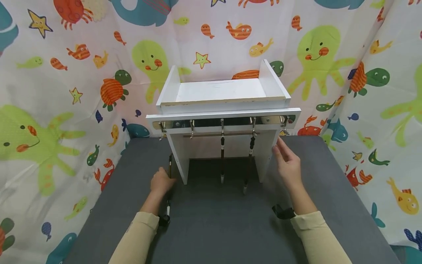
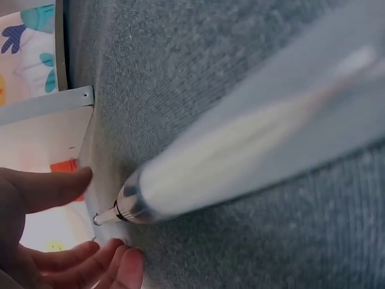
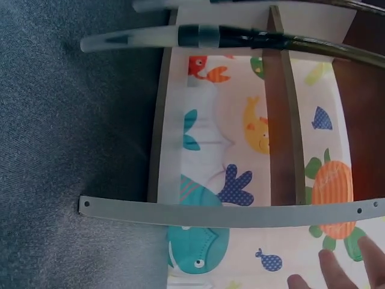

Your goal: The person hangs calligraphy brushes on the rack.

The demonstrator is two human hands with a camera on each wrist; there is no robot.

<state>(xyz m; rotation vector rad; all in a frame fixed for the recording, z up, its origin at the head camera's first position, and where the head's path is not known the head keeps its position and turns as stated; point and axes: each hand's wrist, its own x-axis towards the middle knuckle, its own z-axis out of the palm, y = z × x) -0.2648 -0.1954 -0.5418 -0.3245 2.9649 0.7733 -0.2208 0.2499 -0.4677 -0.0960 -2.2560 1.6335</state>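
A white wooden hook rack [image 1: 224, 113] stands on the grey cloth, with metal hooks along its front rail. Two long brushes with clear tip caps, the middle brush [image 1: 222, 159] and the right-hand brush [image 1: 249, 165], hang tip down from hooks. Outside the left panel, a third capped brush [image 2: 228, 147] lies on the cloth. My left hand [image 1: 161, 183] is over it; in the left wrist view thumb and fingers are spread on either side of it, apart from it. By the rack's right panel is my right hand [image 1: 288, 163], fingers extended; whether they touch it I cannot tell.
A curtain [image 1: 204, 44] printed with sea animals hangs behind and at both sides. The rack's upper shelf [image 1: 222, 90] is an open tray with raised side walls. Grey cloth [image 1: 224, 227] covers the surface in front of the rack.
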